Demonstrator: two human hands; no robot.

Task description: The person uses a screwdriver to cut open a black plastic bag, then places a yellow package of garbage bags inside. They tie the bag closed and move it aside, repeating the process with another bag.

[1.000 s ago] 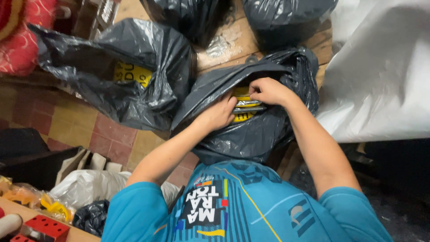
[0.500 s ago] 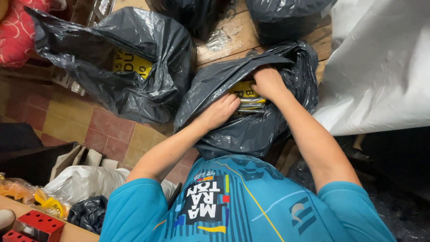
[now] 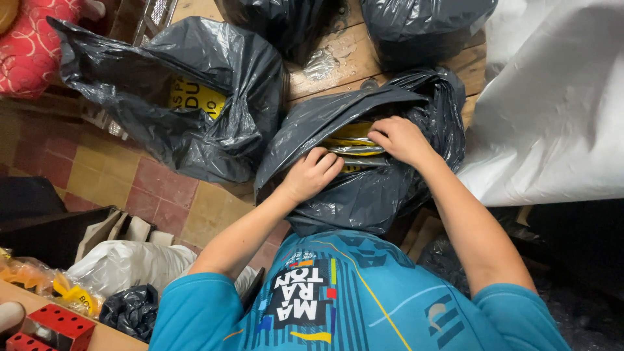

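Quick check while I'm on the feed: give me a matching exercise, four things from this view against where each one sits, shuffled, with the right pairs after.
Things:
1. left hand
2. right hand
3. red block with holes
4. white sheet

Places:
A. bottom left corner, on a wooden surface
B. at the near edge of the open black bag, fingers curled on the plastic
C. right side, beside the black bag
D. reaching into the bag's mouth, on the yellow packets

Pairs: 1-B, 2-D, 3-A, 4-C
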